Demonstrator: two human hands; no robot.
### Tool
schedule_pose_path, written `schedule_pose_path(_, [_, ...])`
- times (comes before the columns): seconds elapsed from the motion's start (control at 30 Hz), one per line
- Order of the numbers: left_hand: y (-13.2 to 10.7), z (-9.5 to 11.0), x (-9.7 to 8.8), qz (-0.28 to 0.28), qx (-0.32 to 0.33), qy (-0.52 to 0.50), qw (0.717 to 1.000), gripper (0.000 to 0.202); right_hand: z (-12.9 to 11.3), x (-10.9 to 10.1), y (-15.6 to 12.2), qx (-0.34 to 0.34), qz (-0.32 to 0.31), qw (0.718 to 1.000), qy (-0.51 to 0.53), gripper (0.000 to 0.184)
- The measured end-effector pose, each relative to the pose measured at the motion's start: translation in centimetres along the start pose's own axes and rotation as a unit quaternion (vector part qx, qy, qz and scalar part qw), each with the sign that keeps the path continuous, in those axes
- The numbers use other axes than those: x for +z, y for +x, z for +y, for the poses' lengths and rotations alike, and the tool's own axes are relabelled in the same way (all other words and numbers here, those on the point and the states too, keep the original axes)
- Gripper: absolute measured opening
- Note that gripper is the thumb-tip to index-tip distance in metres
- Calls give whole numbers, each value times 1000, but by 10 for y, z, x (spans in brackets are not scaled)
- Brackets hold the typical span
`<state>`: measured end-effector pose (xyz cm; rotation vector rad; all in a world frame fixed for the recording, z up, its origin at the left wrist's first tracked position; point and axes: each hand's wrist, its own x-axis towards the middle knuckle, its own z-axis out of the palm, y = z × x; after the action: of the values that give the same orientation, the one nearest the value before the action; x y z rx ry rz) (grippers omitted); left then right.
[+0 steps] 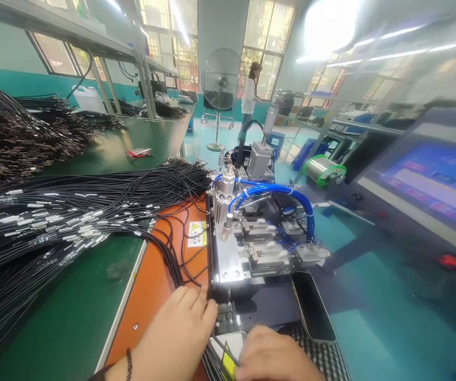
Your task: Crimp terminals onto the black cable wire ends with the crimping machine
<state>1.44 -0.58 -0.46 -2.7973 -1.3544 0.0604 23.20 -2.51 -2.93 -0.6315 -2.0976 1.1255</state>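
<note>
My left hand [182, 328] is closed over a bunch of thin black cables [170, 256] that runs down the orange panel [148, 286]. From under it, a black cable [224, 346] slants toward my right hand [273, 354], whose curled fingers close on it at the bottom edge. Those fingertips are partly hidden. Beneath the cable lie a white surface and a yellow label [228, 362]. More black cables hang below, between the hands. Just ahead stands a metal bench machine [228, 259] with cylinders, clamps and blue air hoses [303, 198].
A large cable bundle with silvery ends [73, 222] covers the green table [73, 312] at left. A dark phone [313, 307] lies on checked cloth [323, 354]. At right are a wire spool [325, 170] and a lit screen [434, 177]. A person [248, 95] stands near a fan [222, 79].
</note>
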Motion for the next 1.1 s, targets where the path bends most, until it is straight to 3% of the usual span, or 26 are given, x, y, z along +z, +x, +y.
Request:
schedule_pose_path(0.13, [1,-8,1,62,8,-33,998,33,15,8,7,-28,48,996,-76,31])
schedule_pose_path(0.33, [-1,-2,-3,174,117,-69,975,28,8,18,31,66,63,986,-137,25])
schedule_pose_path(0.4, [0,0,0,164,124,-72,976,34,8,23,35,79,89,986,-116,21])
schedule_pose_path(0.53, [0,-1,5,113,93,-85,986,65,10,29,31,143,219,964,-50,13])
schedule_pose_path(0.6, [0,-2,5,94,78,-117,986,56,9,29,25,171,265,949,-15,11])
schedule_pose_path(0.73, [2,-3,1,59,43,-199,977,27,5,25,17,191,297,935,17,7])
schedule_pose_path(0.83, [4,0,-2,73,4,-246,967,16,5,25,17,192,324,926,25,6])
schedule_pose_path(1.1, [7,4,-5,121,-37,-290,948,22,0,28,21,140,361,922,-13,12])
